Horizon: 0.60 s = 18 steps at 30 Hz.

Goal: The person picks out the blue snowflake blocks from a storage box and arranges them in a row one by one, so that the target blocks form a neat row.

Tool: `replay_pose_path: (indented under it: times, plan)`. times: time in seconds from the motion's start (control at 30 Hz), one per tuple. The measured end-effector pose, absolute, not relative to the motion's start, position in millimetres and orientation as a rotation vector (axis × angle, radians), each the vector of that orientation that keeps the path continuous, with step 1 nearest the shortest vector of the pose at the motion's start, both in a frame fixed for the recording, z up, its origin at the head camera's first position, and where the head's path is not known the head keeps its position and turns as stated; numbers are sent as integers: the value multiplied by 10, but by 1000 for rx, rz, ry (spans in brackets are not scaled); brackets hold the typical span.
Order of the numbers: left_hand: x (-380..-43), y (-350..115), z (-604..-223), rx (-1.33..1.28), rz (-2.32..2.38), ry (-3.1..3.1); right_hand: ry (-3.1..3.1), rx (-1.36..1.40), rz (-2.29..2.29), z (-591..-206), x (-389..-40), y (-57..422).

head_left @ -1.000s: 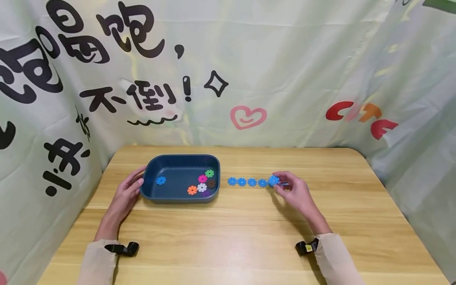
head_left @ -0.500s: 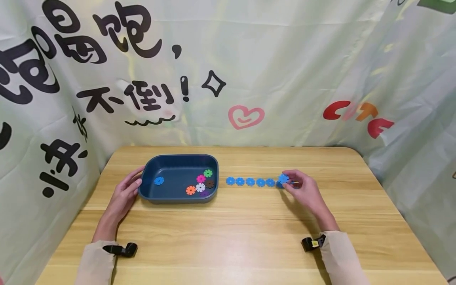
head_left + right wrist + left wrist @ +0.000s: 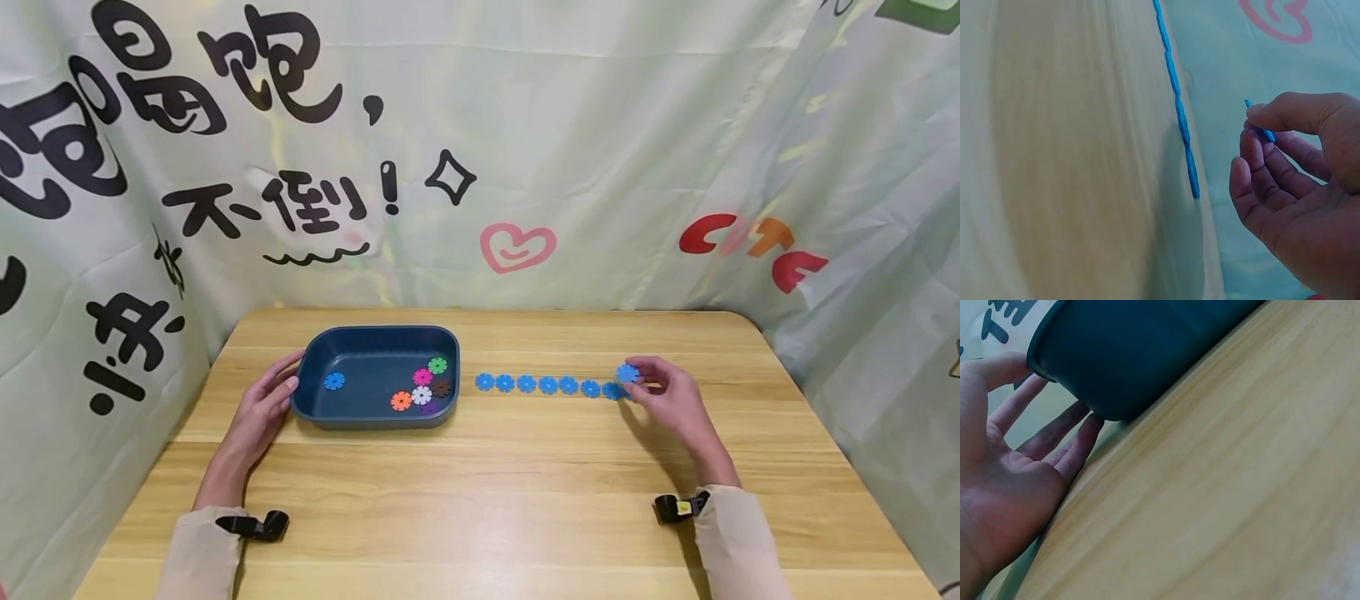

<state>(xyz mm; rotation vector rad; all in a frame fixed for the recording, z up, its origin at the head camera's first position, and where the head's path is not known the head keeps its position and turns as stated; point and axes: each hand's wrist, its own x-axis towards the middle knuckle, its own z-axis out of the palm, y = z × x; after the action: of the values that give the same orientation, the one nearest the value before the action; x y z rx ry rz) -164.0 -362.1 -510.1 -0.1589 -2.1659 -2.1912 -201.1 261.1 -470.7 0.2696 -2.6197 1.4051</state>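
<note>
My right hand [image 3: 671, 396] pinches a blue notched building disc [image 3: 627, 373] between thumb and fingertips, with the other fingers loosely bent. The disc is raised over the right end of a straight row of blue notched discs [image 3: 527, 384] on the wooden table. Edge-on in the right wrist view, the row [image 3: 1179, 106] looks like a thin blue line, apart from the held disc [image 3: 1269, 134]. My left hand [image 3: 262, 408] touches the left end of a dark blue tray [image 3: 375, 422]. In the left wrist view, its thumb meets the rim and fairly straight fingers [image 3: 1054, 430] reach the tray's lower wall.
Inside the tray lie a blue disc [image 3: 334, 381] at left and, grouped at right, green [image 3: 437, 365], pink [image 3: 423, 377], white, orange [image 3: 401, 401], brown and purple discs. A printed cloth [image 3: 600, 167] hangs behind the wooden table [image 3: 480, 500].
My right hand has moved right along the row, still pinching a blue disc, and more of the row shows to its left. My left hand stays at the tray.
</note>
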Motion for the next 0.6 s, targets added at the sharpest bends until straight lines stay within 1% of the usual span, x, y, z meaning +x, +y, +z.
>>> replay_pose_path:
  times: [0.6]
  plan:
    - [-1638,-3618,-5097,-152,-2205,-2156,-2752,129,1313,-4778,-2008,2985]
